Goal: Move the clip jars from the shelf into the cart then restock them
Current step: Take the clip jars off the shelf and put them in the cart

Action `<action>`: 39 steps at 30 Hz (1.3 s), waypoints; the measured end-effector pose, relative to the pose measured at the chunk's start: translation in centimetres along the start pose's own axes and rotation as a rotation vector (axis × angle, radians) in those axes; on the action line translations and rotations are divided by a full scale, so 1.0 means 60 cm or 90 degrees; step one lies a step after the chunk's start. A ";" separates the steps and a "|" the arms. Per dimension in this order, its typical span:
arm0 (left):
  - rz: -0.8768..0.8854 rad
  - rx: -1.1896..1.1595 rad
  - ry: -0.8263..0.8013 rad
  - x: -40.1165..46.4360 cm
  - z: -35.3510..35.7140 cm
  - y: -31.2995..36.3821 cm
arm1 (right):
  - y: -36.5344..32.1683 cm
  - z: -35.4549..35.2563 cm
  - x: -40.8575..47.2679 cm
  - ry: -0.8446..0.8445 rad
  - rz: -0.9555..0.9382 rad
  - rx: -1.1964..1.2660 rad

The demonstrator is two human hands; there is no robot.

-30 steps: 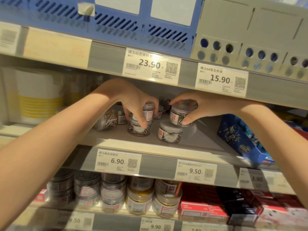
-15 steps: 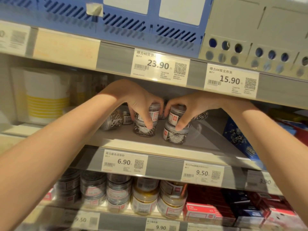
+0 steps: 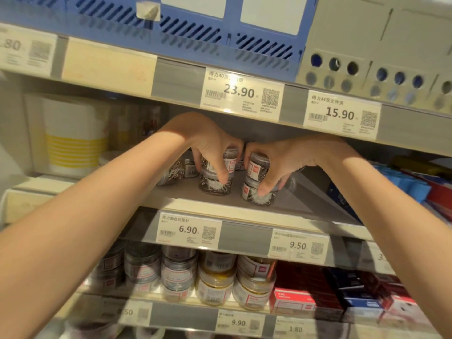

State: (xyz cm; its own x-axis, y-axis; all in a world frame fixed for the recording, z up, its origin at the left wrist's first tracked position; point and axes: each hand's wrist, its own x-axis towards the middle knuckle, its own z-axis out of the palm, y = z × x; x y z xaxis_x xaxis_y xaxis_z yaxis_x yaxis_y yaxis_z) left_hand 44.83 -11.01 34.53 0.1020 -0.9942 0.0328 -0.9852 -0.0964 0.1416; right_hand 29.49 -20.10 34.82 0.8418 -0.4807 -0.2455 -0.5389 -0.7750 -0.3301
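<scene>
Shop shelving fills our view, and both our hands reach into the middle shelf [image 3: 244, 204] under the price rail. Our left hand [image 3: 208, 145] curls over a stack of two clip jars [image 3: 216, 184], thumb pressed down the front onto the lower jar, fingers [image 3: 197, 156] wrapped round the far side. Our right hand [image 3: 291, 157] grips a second two-jar stack [image 3: 256, 189] just beside the first, thumb [image 3: 266, 185] on the lower jar's lid edge. Both stacks stand upright on the shelf board, close together but apart.

Behind our left hand lie more jars [image 3: 188, 167] and a loose bunch of clips [image 3: 175, 173], partly hidden by the wrist. Directly above our knuckles the upper shelf edge carries the 23.90 tag [image 3: 241, 92] and the 15.90 tag [image 3: 341, 115], leaving little headroom. Left of our left forearm sits a white tub with yellow stripes [image 3: 75, 140]. Right of our right forearm lie blue packs [image 3: 403, 182]. Below our wrists the front rail shows the 6.90 tag [image 3: 188, 230] and the 9.50 tag [image 3: 297, 245]. Beneath that, between our forearms, stands a row of stacked jars [image 3: 215, 277], with red boxes [image 3: 296, 297] to their right.
</scene>
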 end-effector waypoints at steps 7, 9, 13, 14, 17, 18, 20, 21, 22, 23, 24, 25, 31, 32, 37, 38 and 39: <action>-0.010 -0.015 0.022 0.002 0.009 -0.001 | -0.005 0.016 -0.018 0.061 0.008 0.006; -0.008 -0.002 0.024 -0.007 0.013 0.003 | -0.010 0.023 -0.030 0.101 0.009 -0.014; 0.003 0.025 0.052 -0.031 0.023 0.019 | -0.007 0.047 -0.052 0.229 0.000 -0.042; 0.008 0.044 0.071 -0.037 0.027 0.022 | -0.005 0.055 -0.055 0.267 -0.006 -0.046; 0.023 0.055 0.151 -0.060 0.040 0.026 | 0.000 0.080 -0.068 0.377 -0.016 -0.056; 0.025 0.035 0.183 -0.066 0.046 0.024 | 0.000 0.089 -0.073 0.407 -0.023 -0.055; 0.031 -0.014 0.250 -0.079 0.062 0.020 | -0.003 0.105 -0.082 0.450 -0.040 -0.056; 0.036 -0.022 0.284 -0.085 0.070 0.019 | -0.004 0.112 -0.086 0.464 -0.042 -0.065; 0.040 -0.021 0.316 -0.091 0.076 0.018 | -0.005 0.118 -0.090 0.477 -0.037 -0.080; 0.045 -0.020 0.344 -0.097 0.082 0.018 | -0.005 0.124 -0.094 0.490 -0.027 -0.096; 0.045 -0.020 0.365 -0.103 0.087 0.019 | -0.005 0.130 -0.099 0.510 -0.020 -0.107; 0.039 -0.020 0.381 -0.110 0.090 0.021 | -0.004 0.135 -0.105 0.537 -0.017 -0.113; 0.063 -0.014 0.505 -0.162 0.099 0.053 | 0.009 0.157 -0.155 0.638 -0.083 -0.200; 0.079 -0.014 0.521 -0.172 0.099 0.062 | 0.010 0.158 -0.165 0.644 -0.099 -0.199; 0.120 -0.030 0.500 -0.208 0.094 0.133 | 0.018 0.161 -0.237 0.657 -0.132 -0.158; 0.129 -0.032 0.478 -0.211 0.094 0.150 | 0.021 0.162 -0.254 0.656 -0.131 -0.145; 0.139 -0.037 0.452 -0.214 0.096 0.166 | 0.025 0.165 -0.270 0.652 -0.124 -0.133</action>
State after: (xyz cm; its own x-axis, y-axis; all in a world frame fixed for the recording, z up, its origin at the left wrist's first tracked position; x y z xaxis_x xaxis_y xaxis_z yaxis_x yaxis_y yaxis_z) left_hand 32.92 0.51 29.85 -0.0122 -0.7195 0.6944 -0.9865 0.1223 0.1093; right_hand 14.70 -9.42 29.30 0.5906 -0.3808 0.7114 -0.4575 -0.8843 -0.0935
